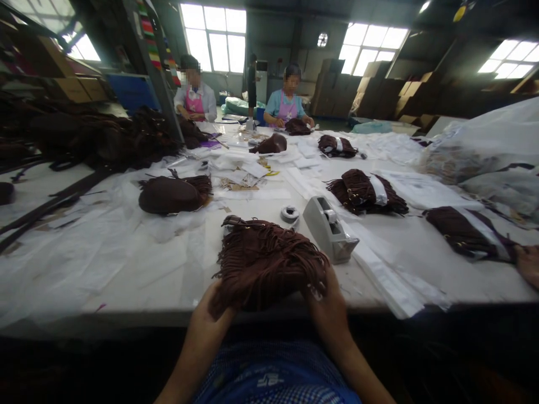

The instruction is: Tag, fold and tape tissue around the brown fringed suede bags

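A dark brown fringed bag is held between my two hands at the near edge of the white table. My left hand grips its lower left side, the fingers partly hidden under it. On the right side my right hand is closed round the bag's end, with fringe strands hanging over the fingers. Just behind the bag stands a grey tape dispenser, and beside that lies a roll of tape.
More brown bags lie about: one rounded bag at left, a banded fringed bag at right. Another person's hand touches a banded bag at far right. Plastic sleeves lie nearby. Two people work across the table.
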`<state>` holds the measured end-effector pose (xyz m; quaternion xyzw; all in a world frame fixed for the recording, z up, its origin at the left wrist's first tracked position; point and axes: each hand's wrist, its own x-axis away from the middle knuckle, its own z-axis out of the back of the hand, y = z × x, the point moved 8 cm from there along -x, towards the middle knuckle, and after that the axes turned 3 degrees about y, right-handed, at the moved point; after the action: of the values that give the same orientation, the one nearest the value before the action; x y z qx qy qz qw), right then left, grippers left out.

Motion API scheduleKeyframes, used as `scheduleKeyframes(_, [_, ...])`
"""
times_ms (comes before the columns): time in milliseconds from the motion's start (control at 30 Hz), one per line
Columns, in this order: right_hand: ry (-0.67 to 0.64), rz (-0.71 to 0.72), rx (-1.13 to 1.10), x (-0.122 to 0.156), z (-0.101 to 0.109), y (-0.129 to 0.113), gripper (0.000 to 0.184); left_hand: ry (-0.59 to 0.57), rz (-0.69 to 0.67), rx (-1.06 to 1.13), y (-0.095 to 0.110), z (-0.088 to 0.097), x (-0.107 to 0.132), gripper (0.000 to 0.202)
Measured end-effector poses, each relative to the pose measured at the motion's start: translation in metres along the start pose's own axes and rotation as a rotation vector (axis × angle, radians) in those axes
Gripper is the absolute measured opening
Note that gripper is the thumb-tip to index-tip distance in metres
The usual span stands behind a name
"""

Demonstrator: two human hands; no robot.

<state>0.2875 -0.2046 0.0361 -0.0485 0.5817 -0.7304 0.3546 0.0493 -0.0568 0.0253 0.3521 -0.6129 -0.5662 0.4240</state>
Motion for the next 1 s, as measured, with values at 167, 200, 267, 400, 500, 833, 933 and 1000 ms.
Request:
scheduleKeyframes(167, [0.007,0.181,0.119,-0.002,0.008,-0.028,0.029,0.067,-0.073,0.041,0.014,0.0,-0.01,0.06])
scheduleKeyframes(200, [-0.01,0.196,0.121,-0.002,0.006,-0.03,0.025,0.064,-0.082,0.041,0.014,-0.001,-0.011,0.061])
scheduleKeyframes(267, [-0.03,0.204,0.104,-0.002,0.003,-0.031,0.017,0.031,-0.076,-0.002,0.01,-0.003,-0.012,0.059])
scheduleKeyframes(400, [-0.069,0.199,0.054,0.002,-0.003,-0.022,0.005,-0.001,-0.077,-0.172,0.003,-0.003,-0.008,0.048])
scheduleKeyframes(500, [-0.116,0.189,0.058,0.005,-0.009,-0.016,0.006,0.054,-0.11,-0.238,0.008,0.002,-0.003,0.044])
scheduleKeyframes(833, [-0.199,0.217,0.184,0.018,-0.036,0.006,0.014,0.171,-0.064,-0.431,-0.02,0.03,-0.005,0.046])
scheduleKeyframes(933, [-0.191,0.236,0.182,0.019,-0.033,0.004,0.012,0.139,-0.075,-0.534,-0.018,0.041,-0.001,0.047])
scheduleKeyframes(1000, [-0.168,0.255,0.191,0.018,-0.027,-0.001,0.011,0.184,-0.145,-0.572,-0.003,0.047,0.003,0.054])
